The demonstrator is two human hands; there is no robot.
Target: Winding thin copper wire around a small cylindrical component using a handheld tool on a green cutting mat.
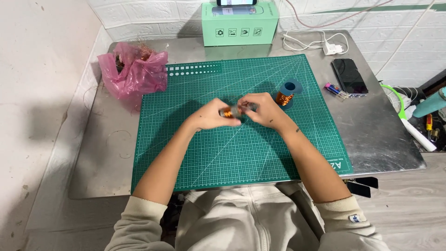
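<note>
Both hands [238,113] on copper-wound piece [227,112] (mint-green box [240,23] behind mat)

A small hobby or repair workbench, set up in a plain tiled corner.

You're seated at a steel-topped table [381,139] pushed against a white brick-pattern wall [139,14], with a green gridded cutting mat [241,153] laid across it as your work surface. A blue spool of copper wire [288,94] stands on the mat, and a pink plastic bag [132,72] with wire scraps sits at the far left corner. A mint-green cardboard box [240,24] stands against the wall, with a white charger and cable [320,45] beside it and a dark phone [349,76] lying flat on the steel. Hand tools lie in a tray [429,128] off the right edge, over a grey wood-look floor [409,204].
</note>
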